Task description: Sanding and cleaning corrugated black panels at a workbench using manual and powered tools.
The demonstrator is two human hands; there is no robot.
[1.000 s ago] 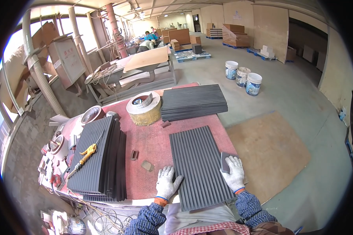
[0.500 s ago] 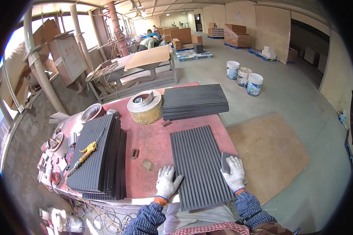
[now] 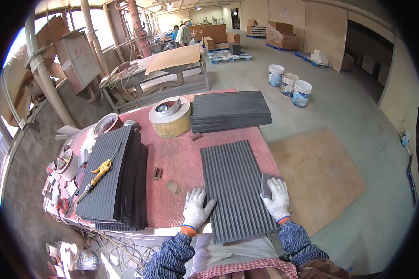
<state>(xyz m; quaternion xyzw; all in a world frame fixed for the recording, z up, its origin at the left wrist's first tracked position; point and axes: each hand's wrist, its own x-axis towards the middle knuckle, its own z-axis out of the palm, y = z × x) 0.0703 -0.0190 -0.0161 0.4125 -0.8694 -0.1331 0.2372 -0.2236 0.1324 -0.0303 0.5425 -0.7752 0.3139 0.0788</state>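
A dark grey ribbed panel (image 3: 235,190) lies on the red mesh-topped table, its near end sticking out over the front edge toward my lap. At its left edge rests my left hand (image 3: 198,209) in a white knitted glove, fingers stretched out flat and the thumb touching the panel. My right hand (image 3: 278,200), gloved the same way, grips a grey sanding block (image 3: 266,185) at the panel's right edge. Left of the panel, a tan block (image 3: 173,187) and a small brown block (image 3: 158,173) lie on the table.
A stack of ribbed panels (image 3: 109,179) on the left carries a yellow air blow gun (image 3: 100,172). Another panel stack (image 3: 230,110) and a large abrasive roll (image 3: 171,122) stand at the table's far side. Three buckets (image 3: 289,84) and a brown board (image 3: 319,179) are on the floor.
The whole view has shifted slightly, and both hands keep about the same place at the panel's edges. In the background, a bent-over person now stands upright.
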